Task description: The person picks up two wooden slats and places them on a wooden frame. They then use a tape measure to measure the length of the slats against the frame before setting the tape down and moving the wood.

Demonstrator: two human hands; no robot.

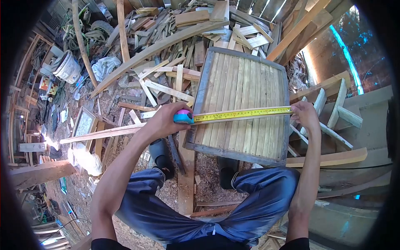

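My left hand (167,120) is closed around a blue and pink tape measure (183,117), with a long thin wooden strip (100,133) passing beneath it. The yellow tape blade (241,113) is drawn out to the right along the strip. At its far end, my right hand (305,115) pinches the tape's tip against the strip. Both lie across a slatted wooden panel (239,133) with a grey frame, which is tilted in front of my knees. My fingers partly hide the tape's tip and the tape measure's case.
A heap of scrap wood (183,50) fills the far side. A plank (186,183) lies on the littered ground between my boots. White buckets (68,68) stand at the left, and short wooden pieces (333,110) are at the right. Slanting poles (121,31) rise behind.
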